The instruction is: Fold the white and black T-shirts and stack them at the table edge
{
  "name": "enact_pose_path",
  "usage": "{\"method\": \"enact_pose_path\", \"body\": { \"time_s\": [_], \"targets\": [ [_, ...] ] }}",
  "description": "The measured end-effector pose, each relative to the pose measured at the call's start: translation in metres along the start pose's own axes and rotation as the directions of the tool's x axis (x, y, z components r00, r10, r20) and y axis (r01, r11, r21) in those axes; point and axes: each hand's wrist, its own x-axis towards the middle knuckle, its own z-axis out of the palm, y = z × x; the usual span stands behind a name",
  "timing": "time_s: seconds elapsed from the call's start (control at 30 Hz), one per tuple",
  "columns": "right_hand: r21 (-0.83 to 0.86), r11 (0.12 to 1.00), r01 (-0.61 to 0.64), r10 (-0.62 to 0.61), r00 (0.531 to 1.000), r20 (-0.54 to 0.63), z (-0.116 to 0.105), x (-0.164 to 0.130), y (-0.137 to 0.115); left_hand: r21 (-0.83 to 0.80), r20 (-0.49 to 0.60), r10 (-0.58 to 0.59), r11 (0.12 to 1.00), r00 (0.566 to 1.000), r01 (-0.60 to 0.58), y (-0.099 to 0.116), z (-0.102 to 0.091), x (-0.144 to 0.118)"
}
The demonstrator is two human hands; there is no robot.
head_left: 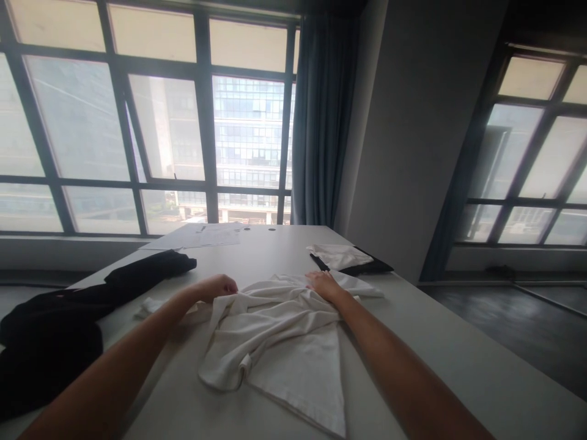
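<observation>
A rumpled white T-shirt (279, 336) lies in loose folds on the white table, its lower hem spread toward me. My left hand (217, 286) is closed at the shirt's upper left, the fingers curled and pinching its edge. On the far right part of the fabric rests my right hand (323, 285), fingers stretched out and lying on the folds. A flat piece of the shirt sticks out to the right beyond that hand. Under and behind my left forearm, more pale cloth (150, 307) shows in part.
Dark clothing (55, 324) is heaped along the table's left side. A folded white cloth (340, 256) lies on a black one (378, 265) near the right edge. Paper sheets (206, 234) lie at the far end of the table (435, 348). Windows and a blue curtain (321, 122) stand behind.
</observation>
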Motion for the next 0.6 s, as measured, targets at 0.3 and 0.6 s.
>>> {"method": "enact_pose_path", "body": {
  "time_s": [0.3,0.6],
  "targets": [
    [0.127,0.990,-0.061,0.059,0.998,0.024,-0.002,0.000,-0.001,0.133,-0.088,-0.168,0.975,0.982,0.179,0.014,0.016,0.004],
    [0.396,0.916,-0.061,0.253,0.855,-0.453,-0.011,0.004,0.003,-0.111,0.134,0.067,0.992,0.989,-0.052,0.035,0.013,-0.005]
  ]
}}
